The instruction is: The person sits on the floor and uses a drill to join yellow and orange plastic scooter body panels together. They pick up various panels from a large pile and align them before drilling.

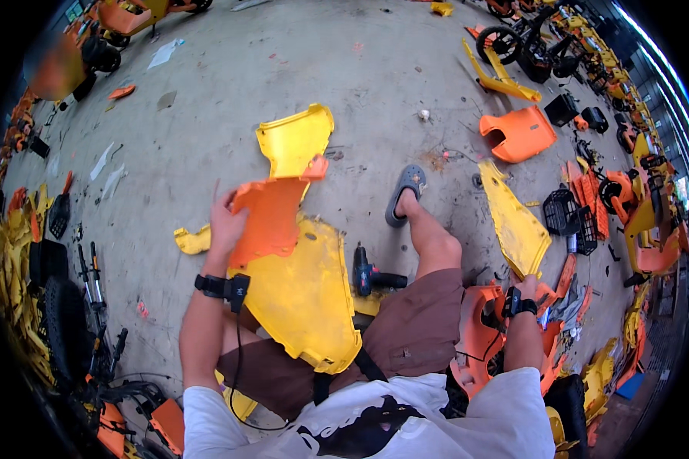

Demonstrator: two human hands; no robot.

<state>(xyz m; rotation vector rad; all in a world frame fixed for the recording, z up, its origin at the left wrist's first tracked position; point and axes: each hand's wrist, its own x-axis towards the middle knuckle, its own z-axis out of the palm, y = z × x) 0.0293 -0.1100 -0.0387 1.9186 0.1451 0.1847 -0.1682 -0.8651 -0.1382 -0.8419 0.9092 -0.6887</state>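
Note:
My left hand [226,223] is closed on the left edge of an orange curved plastic panel [272,218]. The orange panel overlaps a large yellow body panel [298,287], which lies across my lap. Just beyond it is another yellow panel [295,141]. Out to the right, my right hand [526,288] grips the narrow lower end of a long, tapered yellow panel [511,218], scuffed with dirt; its fingers are partly hidden. Between my legs a black cordless drill [369,275] lies on the floor.
Orange shells [478,329] lie beside my right thigh. Farther right are a black basket [560,213] and an orange cover [519,134]. A partly stripped scooter [532,46] stands at the far right. Yellow panels [17,283] and a black tyre [63,329] are at the left.

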